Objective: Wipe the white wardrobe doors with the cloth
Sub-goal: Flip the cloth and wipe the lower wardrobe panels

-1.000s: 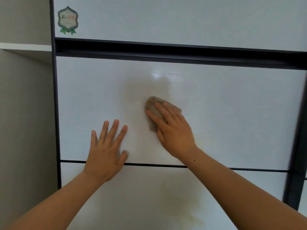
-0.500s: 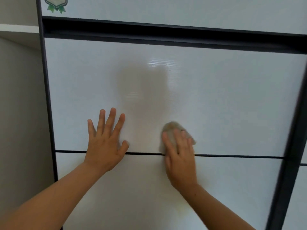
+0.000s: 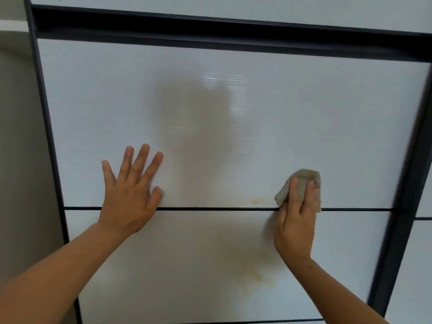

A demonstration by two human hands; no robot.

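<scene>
White wardrobe door (image 3: 304, 113) gains coverage: the right hand (image 3: 294, 228), pressing the cloth (image 3: 304, 177) flat, now works nearer its right edge while the left hand (image 3: 129, 199) stays spread open.

- Your left grip (image 3: 131, 195) lies flat on the wardrobe door (image 3: 304, 101), across the seam (image 3: 210, 208), toward its left end.
- Your right grip (image 3: 295, 220) presses the cloth (image 3: 304, 177) onto the door, across the seam, toward its right end.
</scene>
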